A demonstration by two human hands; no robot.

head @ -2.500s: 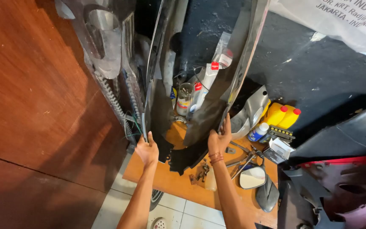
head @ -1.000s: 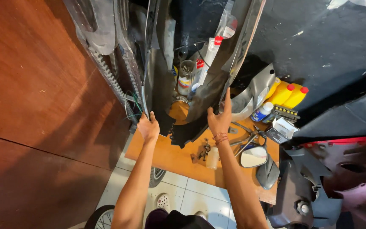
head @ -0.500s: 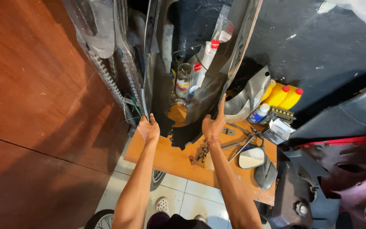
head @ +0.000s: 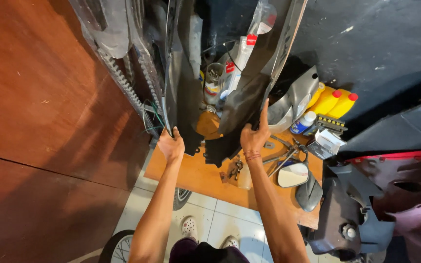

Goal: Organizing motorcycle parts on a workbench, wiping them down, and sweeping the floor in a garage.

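Note:
A large black scooter body panel (head: 242, 104) stands upright over a low wooden board (head: 198, 178). My left hand (head: 170, 144) grips the panel's left edge near its bottom. On the right edge, my right hand (head: 255, 135) holds the panel with the forefinger stretched up along it. A thread bracelet sits on my right wrist. Between the panel's two sides I see a spray can (head: 212, 83) and plastic packets (head: 239, 56).
Tools and bolts (head: 234, 170), a rear-view mirror (head: 292, 175), yellow bottles (head: 334, 103) and a small box (head: 328, 142) lie on the board. A brown wooden wall (head: 40, 112) is at left. More scooter panels (head: 395, 195) are piled at right. A wheel (head: 115, 248) is below.
Both hands have kept their hold on the panel. My right hand has slid slightly up and right along its edge, and the view has shifted a little.

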